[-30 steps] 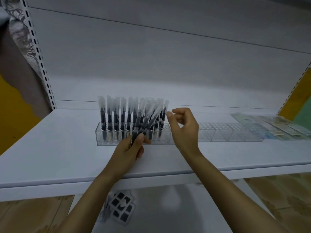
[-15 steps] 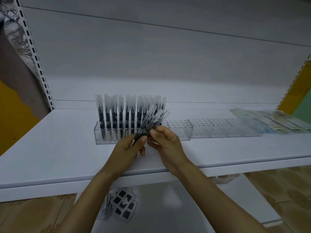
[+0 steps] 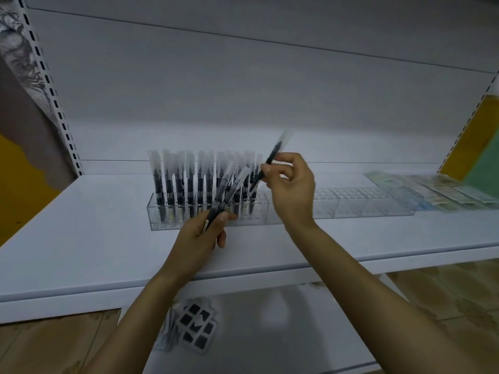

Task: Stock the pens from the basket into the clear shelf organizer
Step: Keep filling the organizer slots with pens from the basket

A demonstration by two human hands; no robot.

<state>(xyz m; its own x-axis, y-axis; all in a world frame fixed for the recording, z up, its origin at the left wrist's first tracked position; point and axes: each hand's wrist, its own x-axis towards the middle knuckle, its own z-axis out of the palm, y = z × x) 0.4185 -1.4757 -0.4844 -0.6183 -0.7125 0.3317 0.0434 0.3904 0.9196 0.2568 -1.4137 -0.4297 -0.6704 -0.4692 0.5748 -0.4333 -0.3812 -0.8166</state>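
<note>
Black clear-capped pen [image 3: 272,155], pinched by right hand [image 3: 293,194], slants tip-down over clear plastic organizer [image 3: 272,215]; left hand [image 3: 195,240] grips spare pens [image 3: 228,188].

A white shelf board [image 3: 94,238] runs across the middle of the frame, its front lip a pale band. Behind it rises a white back panel [image 3: 243,90], crossed by thin seams, brightest in a band just above the board; the light is otherwise dim and bluish. A slotted white upright [image 3: 51,85] slants down the upper left, and a second upright [image 3: 467,125] stands at the right edge. At far left is a yellow wall [image 3: 16,184] under a brown patch, with a grey patterned strip [image 3: 16,49] above, possibly cloth. Yellow and green surfaces [image 3: 483,168] show at far right. Below, a lower white shelf [image 3: 270,333] sits over a wood-patterned floor [image 3: 54,344].
</note>
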